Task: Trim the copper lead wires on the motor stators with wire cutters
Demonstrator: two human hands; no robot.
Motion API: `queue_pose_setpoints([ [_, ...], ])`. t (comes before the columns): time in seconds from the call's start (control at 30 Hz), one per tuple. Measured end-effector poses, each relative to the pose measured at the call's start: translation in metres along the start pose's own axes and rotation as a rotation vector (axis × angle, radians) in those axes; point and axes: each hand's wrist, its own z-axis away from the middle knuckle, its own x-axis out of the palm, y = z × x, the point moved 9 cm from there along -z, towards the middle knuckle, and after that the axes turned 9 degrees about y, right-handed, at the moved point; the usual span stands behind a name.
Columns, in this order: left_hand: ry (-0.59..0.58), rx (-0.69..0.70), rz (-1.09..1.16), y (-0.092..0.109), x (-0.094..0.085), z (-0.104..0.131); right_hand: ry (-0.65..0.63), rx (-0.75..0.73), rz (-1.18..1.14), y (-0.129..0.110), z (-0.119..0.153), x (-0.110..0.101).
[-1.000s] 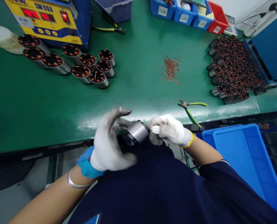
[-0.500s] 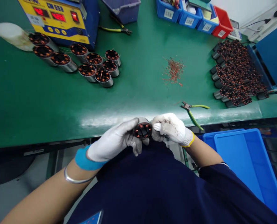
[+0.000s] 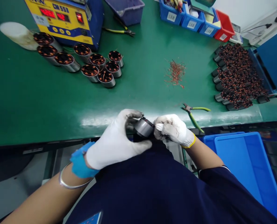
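Bench stock, far left: pale, rounded plastic bottle (image 3: 18, 34) lying on its side on the green mat (image 3: 35, 102), touching a cluster of short steel cylinders (image 3: 82, 63) with copper windings showing at their open tops. Behind them, a yellow-faced meter box (image 3: 63, 18) with red digit displays. A broad bare stretch of mat lies between this cluster and the near bench edge.

Left hand (image 3: 115, 143): white knit glove, blue cuff, metal bangle on the wrist. Fingers and thumb are curled around the stator (image 3: 143, 127), a smooth grey metal cylinder held tilted just off the bench's worn, shiny front edge, above the person's lap.

Right hand (image 3: 173, 129): white glove with yellow cuff, fingers bunched tight against the stator's right end; what they pinch cannot be told.

Mid-bench: loose heap of thin copper wire offcuts (image 3: 175, 73). Near the edge, just beyond the right hand: green-handled cutters (image 3: 194, 113), jaws pointing left.

Far right: dense pile of wound stators (image 3: 240, 76). Below the bench edge, a smooth blue plastic crate (image 3: 245, 168).
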Motion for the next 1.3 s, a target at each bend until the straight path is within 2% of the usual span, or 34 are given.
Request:
queue_pose_setpoints([
  [0.1,-0.334,-0.134,0.151,-0.009,0.024,0.002,0.025,-0.203,0.294,-0.02,-0.001,-0.005],
  [0.13,-0.381,-0.13,0.162,-0.009,0.028,0.002,0.034,-0.258,0.38,-0.024,-0.001,-0.004],
  [0.17,-0.365,-0.101,0.133,-0.009,0.027,-0.001,0.042,-0.271,0.407,-0.024,-0.002,-0.004],
  [0.2,-0.295,-0.039,0.069,-0.008,0.023,-0.005,0.049,-0.237,0.353,-0.02,-0.004,-0.003],
  [0.27,-0.058,0.206,-0.11,0.006,0.008,-0.009,0.069,-0.068,0.05,-0.002,-0.007,0.001],
  [0.33,0.159,0.512,-0.256,0.028,-0.002,0.004,0.101,0.087,-0.304,0.016,-0.008,0.009],
  [0.37,0.221,0.617,-0.288,0.035,-0.003,0.012,0.115,0.125,-0.426,0.022,-0.008,0.013],
  [0.4,0.247,0.663,-0.296,0.038,-0.003,0.017,0.115,0.14,-0.492,0.025,-0.009,0.017],
  [0.47,0.25,0.589,-0.275,0.034,-0.004,0.019,0.086,0.124,-0.496,0.024,-0.009,0.02],
  [0.57,0.265,0.321,-0.222,0.016,-0.012,0.013,0.004,0.012,-0.29,0.011,-0.008,0.014],
  [0.63,0.291,0.201,-0.192,0.008,-0.019,0.012,0.009,-0.118,0.042,-0.002,-0.006,0.0],
  [0.7,0.306,0.186,-0.202,0.007,-0.023,0.012,0.108,-0.319,0.47,-0.024,0.0,-0.019],
  [0.77,0.3,0.234,-0.243,0.01,-0.023,0.012,0.254,-0.59,0.762,-0.057,0.013,-0.031],
  [0.83,0.292,0.286,-0.281,0.013,-0.022,0.011,0.335,-0.857,0.902,-0.086,0.029,-0.026],
  [0.87,0.288,0.305,-0.289,0.014,-0.02,0.011,0.331,-0.936,0.982,-0.094,0.032,-0.018],
  [0.93,0.277,0.319,-0.295,0.014,-0.017,0.01,0.253,-0.921,1.161,-0.093,0.024,0.002],
  [1.03,0.262,0.307,-0.294,0.01,-0.012,0.01,0.099,-0.645,1.249,-0.071,-0.004,0.012],
  [1.1,0.275,0.295,-0.308,0.003,-0.012,0.01,0.09,-0.532,1.236,-0.061,-0.011,-0.002],
  [1.13,0.29,0.278,-0.316,-0.003,-0.013,0.009,0.119,-0.501,1.254,-0.058,-0.011,-0.017],
  [1.2,0.331,0.185,-0.338,-0.02,-0.018,0.005,0.207,-0.462,1.323,-0.054,-0.004,-0.056],
  [1.3,0.343,-0.002,-0.412,-0.048,-0.025,-0.007,0.329,-0.385,1.47,-0.041,0.022,-0.125],
])
